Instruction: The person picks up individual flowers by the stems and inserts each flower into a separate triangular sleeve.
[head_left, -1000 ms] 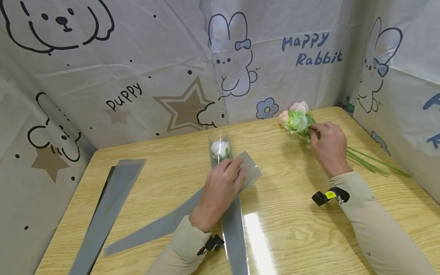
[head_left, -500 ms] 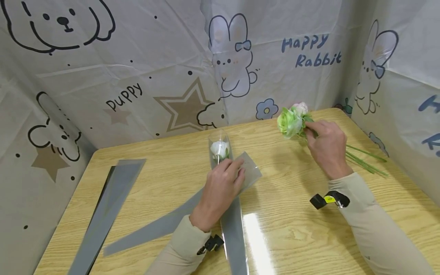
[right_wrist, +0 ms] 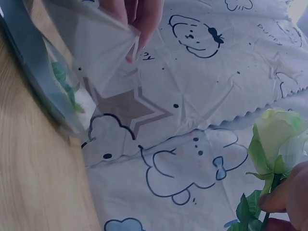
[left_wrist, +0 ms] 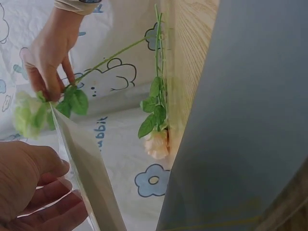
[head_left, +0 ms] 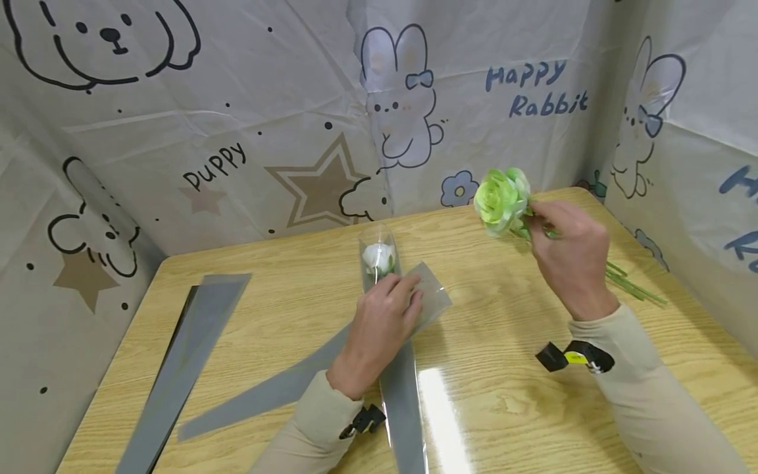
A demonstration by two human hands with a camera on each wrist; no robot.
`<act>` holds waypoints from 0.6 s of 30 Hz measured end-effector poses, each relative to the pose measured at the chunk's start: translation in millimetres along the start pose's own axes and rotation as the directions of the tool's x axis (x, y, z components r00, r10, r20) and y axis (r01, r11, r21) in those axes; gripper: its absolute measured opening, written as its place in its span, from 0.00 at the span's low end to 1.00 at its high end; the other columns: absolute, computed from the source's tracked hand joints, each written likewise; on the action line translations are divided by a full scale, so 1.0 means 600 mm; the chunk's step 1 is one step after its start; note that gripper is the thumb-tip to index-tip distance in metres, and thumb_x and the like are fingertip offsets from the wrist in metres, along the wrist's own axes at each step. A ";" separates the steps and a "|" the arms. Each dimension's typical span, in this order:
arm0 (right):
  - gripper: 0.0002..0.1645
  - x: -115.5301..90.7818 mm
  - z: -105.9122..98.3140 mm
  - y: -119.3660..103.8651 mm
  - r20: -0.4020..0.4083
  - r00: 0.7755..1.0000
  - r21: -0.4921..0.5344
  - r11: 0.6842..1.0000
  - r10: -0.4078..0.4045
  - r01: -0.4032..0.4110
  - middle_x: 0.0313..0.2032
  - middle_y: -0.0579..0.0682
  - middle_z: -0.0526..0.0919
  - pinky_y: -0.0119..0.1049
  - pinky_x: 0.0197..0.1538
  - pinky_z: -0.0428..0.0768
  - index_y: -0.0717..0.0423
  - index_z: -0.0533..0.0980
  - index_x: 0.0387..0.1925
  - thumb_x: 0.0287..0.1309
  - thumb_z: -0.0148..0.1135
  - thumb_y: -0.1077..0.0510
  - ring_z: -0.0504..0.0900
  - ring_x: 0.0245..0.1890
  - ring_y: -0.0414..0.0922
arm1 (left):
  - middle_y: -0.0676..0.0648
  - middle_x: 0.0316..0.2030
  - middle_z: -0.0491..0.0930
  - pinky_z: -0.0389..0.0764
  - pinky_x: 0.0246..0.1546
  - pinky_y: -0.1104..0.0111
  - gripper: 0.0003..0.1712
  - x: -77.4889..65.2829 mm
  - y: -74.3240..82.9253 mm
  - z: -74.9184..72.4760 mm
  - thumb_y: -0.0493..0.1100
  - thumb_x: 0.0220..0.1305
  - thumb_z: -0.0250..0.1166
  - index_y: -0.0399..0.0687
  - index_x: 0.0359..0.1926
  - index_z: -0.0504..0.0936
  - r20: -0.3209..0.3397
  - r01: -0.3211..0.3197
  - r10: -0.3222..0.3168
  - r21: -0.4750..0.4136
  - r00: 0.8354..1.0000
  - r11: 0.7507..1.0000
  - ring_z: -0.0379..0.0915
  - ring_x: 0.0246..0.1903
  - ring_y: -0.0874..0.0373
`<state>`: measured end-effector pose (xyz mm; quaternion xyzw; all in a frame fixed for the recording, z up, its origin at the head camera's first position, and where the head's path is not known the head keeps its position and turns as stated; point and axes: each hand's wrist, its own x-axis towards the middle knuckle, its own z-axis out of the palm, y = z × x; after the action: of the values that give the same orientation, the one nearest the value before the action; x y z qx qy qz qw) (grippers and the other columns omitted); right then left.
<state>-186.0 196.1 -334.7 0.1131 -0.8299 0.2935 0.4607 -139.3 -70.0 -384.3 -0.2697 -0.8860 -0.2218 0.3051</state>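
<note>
My right hand pinches a green rose by the stem just below its bloom. In the left wrist view that rose is off the table, its stem slanting away with leaves near the head. My left hand holds a tapered, greyish clear flower sleeve near its wide end, thumb on one side and fingers on the other. Beneath it lies a wrapped white rose in its own long sleeve. A peach flower with green leaves lies at the table's far side, hidden in the head view.
More grey sleeves lie stacked at the table's left. Loose green stems extend behind my right hand. White printed sheeting stands around the back and sides of the wooden table.
My right hand has lifted the green rose away from the other flowers and brought it nearer. It now covers the pink and peach blooms in the head view. The left hand stays put.
</note>
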 end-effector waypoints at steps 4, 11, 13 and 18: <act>0.10 0.001 -0.007 -0.010 -0.028 1.000 0.045 0.999 -0.007 0.008 0.37 0.63 0.91 0.02 0.48 0.63 0.64 0.88 0.42 0.60 0.67 0.72 0.89 0.32 0.60 | 0.45 0.36 0.88 0.86 0.31 0.71 0.09 0.000 0.001 -0.002 0.36 0.66 0.70 0.41 0.47 0.89 0.000 0.001 -0.001 0.004 1.000 1.000 0.84 0.31 0.58; 0.09 0.004 -0.015 -0.025 -0.110 0.992 0.098 0.992 -0.067 0.078 0.35 0.62 0.91 0.04 0.51 0.68 0.65 0.88 0.36 0.60 0.63 0.72 0.89 0.31 0.60 | 0.44 0.35 0.88 0.88 0.32 0.70 0.10 0.002 0.000 -0.004 0.35 0.64 0.71 0.40 0.47 0.89 -0.021 0.007 -0.007 0.013 1.000 1.000 0.86 0.32 0.56; 0.09 0.004 -0.016 -0.029 -0.145 0.987 0.109 0.990 -0.072 0.088 0.34 0.62 0.91 0.04 0.51 0.69 0.66 0.88 0.34 0.60 0.62 0.72 0.89 0.31 0.61 | 0.44 0.35 0.88 0.88 0.32 0.71 0.10 0.002 0.000 -0.005 0.35 0.65 0.71 0.40 0.47 0.89 -0.019 0.008 -0.008 0.009 1.000 1.000 0.86 0.31 0.56; 0.08 0.002 -0.017 -0.037 -0.264 0.962 0.127 0.986 -0.069 0.106 0.31 0.64 0.90 0.07 0.51 0.73 0.67 0.87 0.32 0.58 0.62 0.70 0.88 0.30 0.62 | 0.44 0.35 0.88 0.88 0.32 0.71 0.10 0.003 -0.001 -0.004 0.35 0.65 0.71 0.40 0.47 0.89 -0.009 0.010 -0.010 0.002 1.000 1.000 0.86 0.32 0.56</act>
<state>-169.2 184.7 -321.0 0.1426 -0.7343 0.3423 0.5686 -139.6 -71.2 -381.7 -0.2637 -0.8862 -0.2237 0.3082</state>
